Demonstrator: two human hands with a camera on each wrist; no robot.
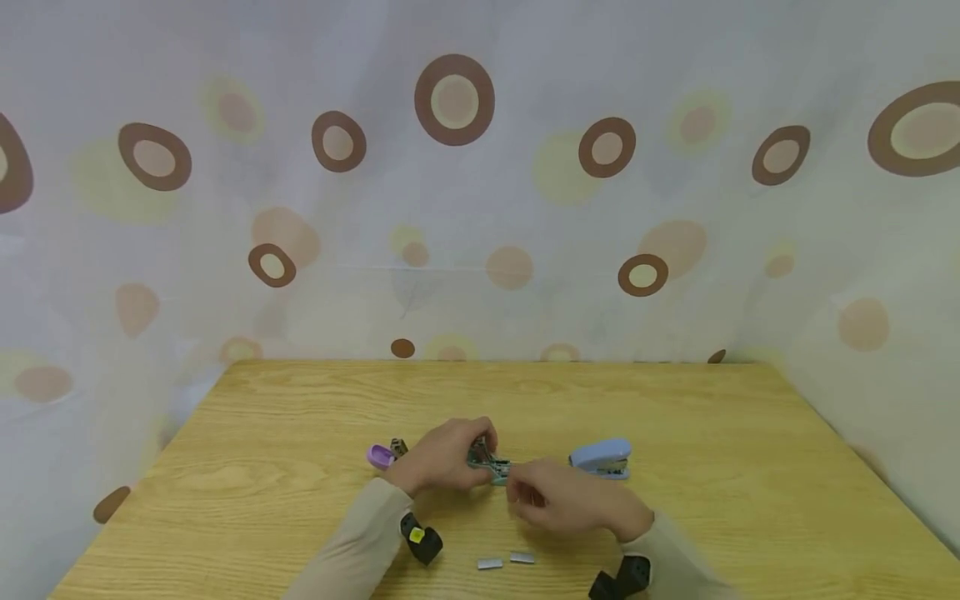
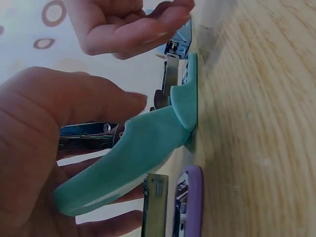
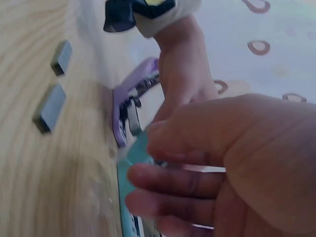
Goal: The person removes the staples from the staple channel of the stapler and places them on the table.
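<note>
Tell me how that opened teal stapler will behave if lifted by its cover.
The teal stapler will likely swing at its hinge rather than stay rigid, since cover and base stand spread apart. Its smooth, glossy shell may be slightly slippery. The metal inner parts suggest it could feel a bit heavy for its size.

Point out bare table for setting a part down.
Free on the table: left of the purple stapler, right of the blue stapler, behind both to the backdrop. Crowded: the middle, left grip on the teal stapler, right grip beside it, staple strips in front.
</note>
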